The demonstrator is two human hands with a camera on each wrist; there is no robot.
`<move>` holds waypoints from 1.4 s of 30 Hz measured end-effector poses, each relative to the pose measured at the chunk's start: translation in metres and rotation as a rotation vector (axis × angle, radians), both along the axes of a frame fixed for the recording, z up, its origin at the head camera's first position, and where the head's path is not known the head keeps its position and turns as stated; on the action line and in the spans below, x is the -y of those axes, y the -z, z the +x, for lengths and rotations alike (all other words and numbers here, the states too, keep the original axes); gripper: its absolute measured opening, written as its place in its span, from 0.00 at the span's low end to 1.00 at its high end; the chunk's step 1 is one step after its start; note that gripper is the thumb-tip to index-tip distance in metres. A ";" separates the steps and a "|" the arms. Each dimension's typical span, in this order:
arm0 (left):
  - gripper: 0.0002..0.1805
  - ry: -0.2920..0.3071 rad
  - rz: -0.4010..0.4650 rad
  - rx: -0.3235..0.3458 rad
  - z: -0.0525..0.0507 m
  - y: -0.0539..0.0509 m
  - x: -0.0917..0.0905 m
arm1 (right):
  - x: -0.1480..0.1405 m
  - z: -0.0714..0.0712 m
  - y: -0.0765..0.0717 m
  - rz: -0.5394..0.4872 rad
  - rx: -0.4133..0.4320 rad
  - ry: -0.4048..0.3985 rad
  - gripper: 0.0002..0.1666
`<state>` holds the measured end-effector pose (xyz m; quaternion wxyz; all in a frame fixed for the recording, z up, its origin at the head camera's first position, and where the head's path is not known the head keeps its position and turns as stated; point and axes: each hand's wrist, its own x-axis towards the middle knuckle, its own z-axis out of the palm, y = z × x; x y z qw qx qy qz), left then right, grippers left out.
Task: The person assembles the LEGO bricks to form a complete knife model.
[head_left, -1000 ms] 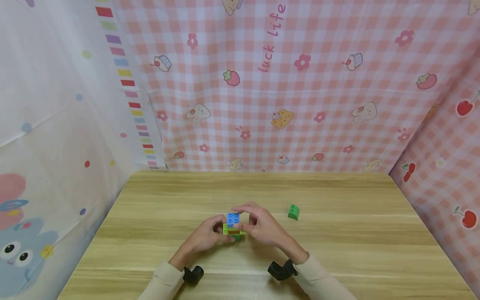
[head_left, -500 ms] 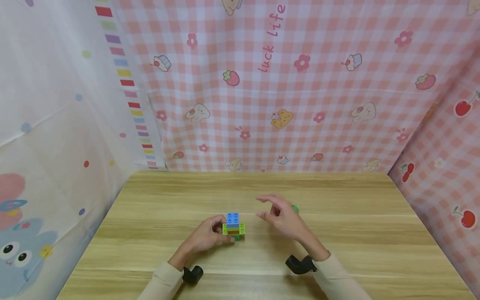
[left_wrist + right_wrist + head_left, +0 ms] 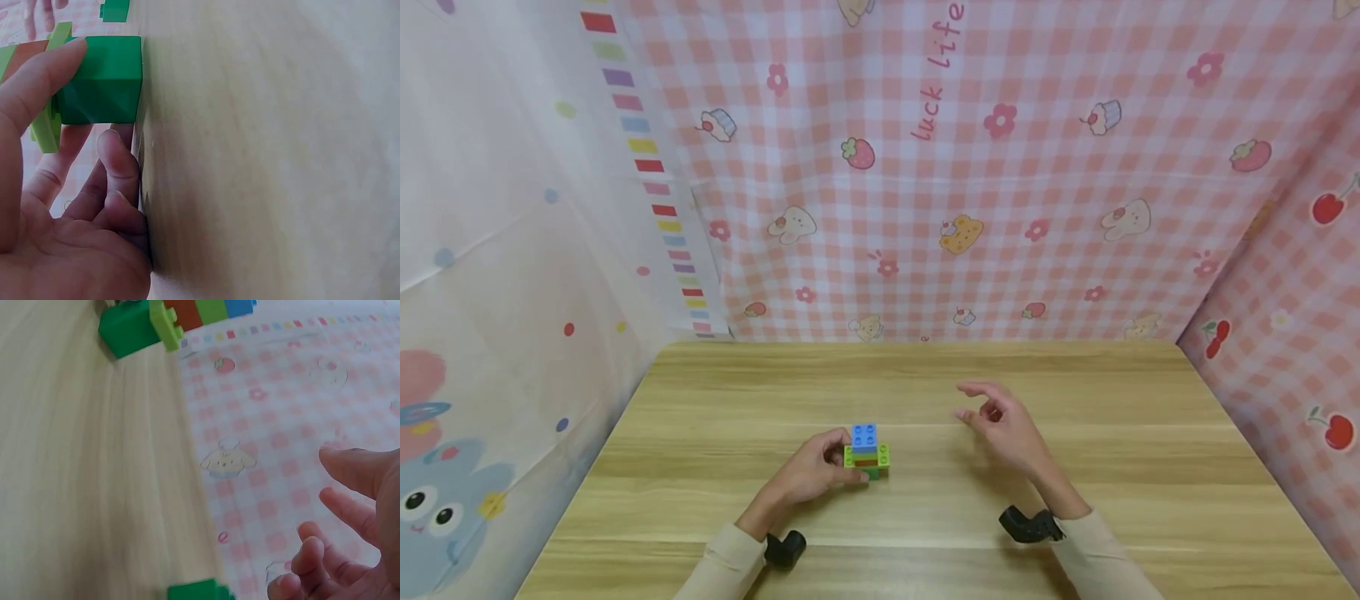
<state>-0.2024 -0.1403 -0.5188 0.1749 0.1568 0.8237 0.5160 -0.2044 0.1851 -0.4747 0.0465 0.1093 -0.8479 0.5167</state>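
Note:
My left hand grips a stack of toy building bricks on the table, thumb and fingers on its lower part. In the right wrist view the stack runs from a green brick through a lime plate, a brown brick and a lighter green brick to a blue brick. My right hand hovers to the right with fingers loosely bent, holding nothing. Below it in the right wrist view lies a loose green brick; in the head view that hand hides it.
The wooden table ends at a pink checked cloth hanging behind it. White cloth hangs on the left, checked cloth on the right. Each wrist wears a black camera mount.
My right hand has let go of the blue brick on top of the stack and moved right, covering the loose green brick. My left hand keeps its hold in place.

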 end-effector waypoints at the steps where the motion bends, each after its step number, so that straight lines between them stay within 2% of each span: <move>1: 0.17 -0.001 -0.001 0.000 0.000 0.000 0.000 | -0.002 0.000 0.001 -0.005 0.011 0.011 0.21; 3: 0.17 -0.003 0.002 0.002 0.000 -0.001 0.000 | -0.004 0.002 -0.001 -0.014 0.030 0.029 0.22; 9: 0.17 -0.005 0.006 0.002 -0.001 -0.002 0.000 | -0.013 -0.001 0.007 -0.025 0.073 0.068 0.23; 10: 0.17 -0.004 0.006 0.002 -0.001 -0.002 0.000 | -0.016 -0.004 0.013 -0.029 0.077 0.070 0.24; 13: 0.17 0.001 0.012 0.005 0.000 -0.002 -0.001 | -0.021 -0.005 0.019 -0.033 0.086 0.066 0.25; 23: 0.17 -0.001 0.004 0.002 0.002 -0.005 -0.001 | -0.028 -0.008 0.033 -0.007 0.135 0.059 0.27; 30: 0.17 -0.005 0.003 -0.009 0.002 -0.005 -0.002 | -0.030 -0.010 0.042 0.001 0.111 0.053 0.27; 42: 0.17 0.000 0.021 0.002 0.001 -0.004 -0.001 | -0.031 -0.013 0.050 0.052 0.080 0.089 0.23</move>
